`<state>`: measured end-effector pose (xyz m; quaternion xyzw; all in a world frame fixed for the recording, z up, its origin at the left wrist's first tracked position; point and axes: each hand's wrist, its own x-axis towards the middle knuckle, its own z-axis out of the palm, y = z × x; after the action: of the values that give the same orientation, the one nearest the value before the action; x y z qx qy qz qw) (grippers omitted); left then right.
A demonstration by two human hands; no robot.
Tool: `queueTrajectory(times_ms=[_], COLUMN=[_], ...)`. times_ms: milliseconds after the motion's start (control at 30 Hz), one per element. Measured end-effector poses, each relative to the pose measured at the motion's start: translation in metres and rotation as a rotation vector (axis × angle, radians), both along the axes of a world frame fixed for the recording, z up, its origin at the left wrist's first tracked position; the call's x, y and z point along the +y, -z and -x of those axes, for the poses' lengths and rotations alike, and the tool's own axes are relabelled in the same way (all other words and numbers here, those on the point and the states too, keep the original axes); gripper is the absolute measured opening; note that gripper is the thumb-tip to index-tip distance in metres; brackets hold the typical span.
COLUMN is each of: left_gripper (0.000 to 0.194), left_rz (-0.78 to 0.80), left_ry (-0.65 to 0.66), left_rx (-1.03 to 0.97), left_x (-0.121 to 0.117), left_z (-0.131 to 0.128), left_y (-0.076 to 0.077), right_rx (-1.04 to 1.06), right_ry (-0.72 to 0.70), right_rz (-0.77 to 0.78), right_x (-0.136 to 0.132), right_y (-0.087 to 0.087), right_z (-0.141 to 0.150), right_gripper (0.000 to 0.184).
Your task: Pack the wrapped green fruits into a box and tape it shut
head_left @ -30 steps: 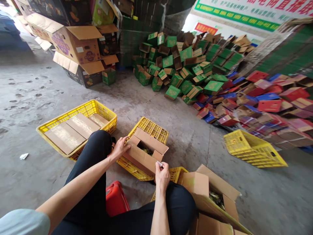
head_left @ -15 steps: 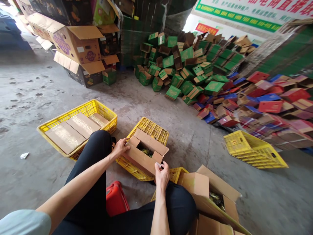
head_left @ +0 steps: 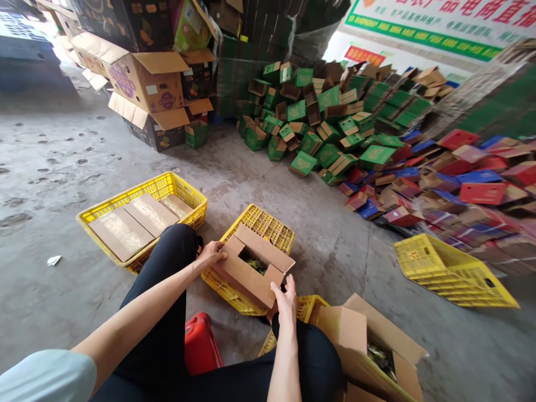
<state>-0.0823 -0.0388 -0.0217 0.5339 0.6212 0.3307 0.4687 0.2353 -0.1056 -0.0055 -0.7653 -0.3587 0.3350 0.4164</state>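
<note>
A small brown cardboard box point(head_left: 247, 273) rests on an upturned yellow crate point(head_left: 268, 223) in front of my knees. Its top flaps are partly folded in, and green contents show through the gap. My left hand point(head_left: 213, 252) lies on the box's left flap with the fingers pressed onto it. My right hand point(head_left: 285, 298) touches the box's near right corner, fingers stretched along the side flap. I sit on a red stool point(head_left: 201, 341).
A yellow crate point(head_left: 184, 192) at the left holds flat taped cartons. An open brown carton point(head_left: 368, 340) stands by my right knee over another yellow crate. A tipped yellow crate point(head_left: 452, 268) lies right. Heaps of green, red and blue boxes point(head_left: 335, 123) fill the back.
My right hand has let go its pinch on a small white thing and now lies flatter against the box's corner. The flaps have come further down. My view has shifted slightly.
</note>
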Motion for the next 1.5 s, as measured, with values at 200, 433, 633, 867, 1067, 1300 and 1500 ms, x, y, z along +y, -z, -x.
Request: queueTrajectory(times_ms=[200, 433, 633, 867, 1067, 1300, 1500], left_gripper=[0.039, 0.043, 0.045, 0.047, 0.049, 0.056, 0.056], left_rz=[0.01, 0.01, 0.004, 0.002, -0.001, -0.049, -0.1], left_ry=[0.01, 0.001, -0.008, -0.014, -0.014, -0.039, -0.037], left_rx=[-0.034, -0.065, -0.071, -0.053, -0.044, 0.004, 0.064], left_x=[0.001, 0.002, 0.002, 0.001, 0.0, -0.005, -0.009], left_z=[0.0, 0.001, 0.001, 0.002, 0.002, 0.0, -0.001], left_y=[0.001, 0.008, 0.012, 0.013, 0.013, 0.009, 0.001], right_rx=[0.225, 0.221, 0.08, 0.017, -0.168, -0.221, -0.279], right_ry=[-0.018, 0.076, 0.098, 0.049, 0.053, -0.006, -0.042], right_rz=[-0.155, -0.148, -0.13, -0.151, -0.117, -0.111, -0.076], right_x=[0.013, 0.01, 0.002, -0.004, -0.007, -0.012, -0.014], right_y=[-0.022, -0.031, -0.028, -0.023, -0.021, -0.02, -0.023], right_z=[0.008, 0.008, 0.006, 0.006, 0.008, 0.007, 0.008], right_gripper=[0.106, 0.087, 0.082, 0.075, 0.067, 0.068, 0.061])
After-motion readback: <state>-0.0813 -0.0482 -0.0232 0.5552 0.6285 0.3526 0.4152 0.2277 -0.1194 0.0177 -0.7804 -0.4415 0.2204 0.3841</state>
